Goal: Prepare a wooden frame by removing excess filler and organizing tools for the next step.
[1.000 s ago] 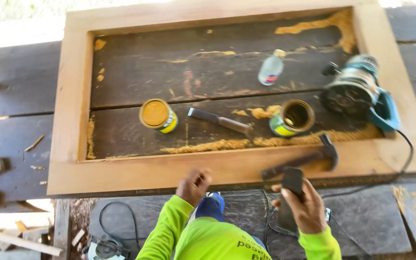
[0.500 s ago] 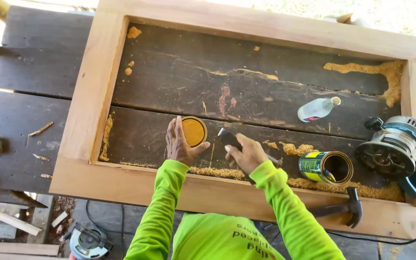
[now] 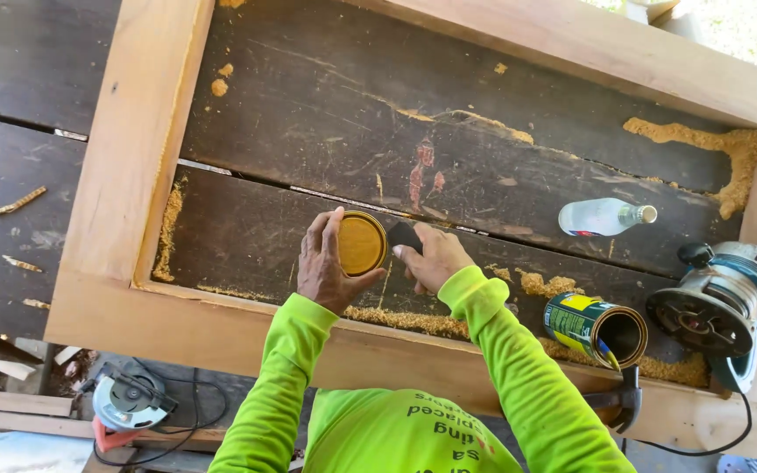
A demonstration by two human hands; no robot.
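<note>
My left hand (image 3: 324, 263) grips a small round tin with a yellow-brown top (image 3: 362, 243), standing on the dark planks (image 3: 326, 114) inside a large pale wooden frame (image 3: 133, 166). My right hand (image 3: 434, 259) is right beside the tin and closed on a dark flat scraper (image 3: 403, 235), whose end touches the tin's right edge. Both arms wear bright yellow-green sleeves.
An open can (image 3: 593, 328) lies on its side to the right, near a power router (image 3: 716, 307) and a hammer (image 3: 621, 398). A clear bottle (image 3: 602, 216) lies further back. Sawdust (image 3: 711, 144) sits along the frame's inner edges. A grinder with cable (image 3: 129, 398) is lower left.
Both hands went from the frame's near edge to the tin and the scraper. My left hand took the tin, my right the scraper. The view has come closer.
</note>
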